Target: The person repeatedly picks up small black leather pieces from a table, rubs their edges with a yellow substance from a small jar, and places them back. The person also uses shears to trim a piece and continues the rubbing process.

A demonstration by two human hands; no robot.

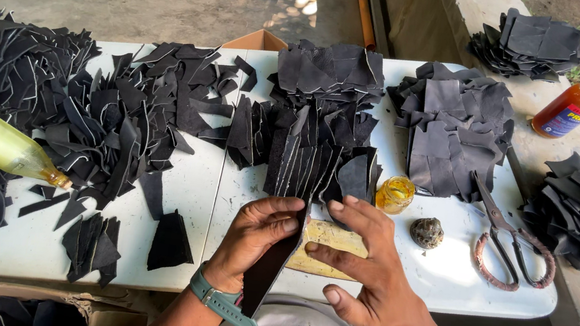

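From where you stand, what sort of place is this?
Probably a small open-air craft workshop, perhaps for leather goods: a white table heaped with black cut pieces, old scissors, a small jar of yellow glue, bare ground behind.
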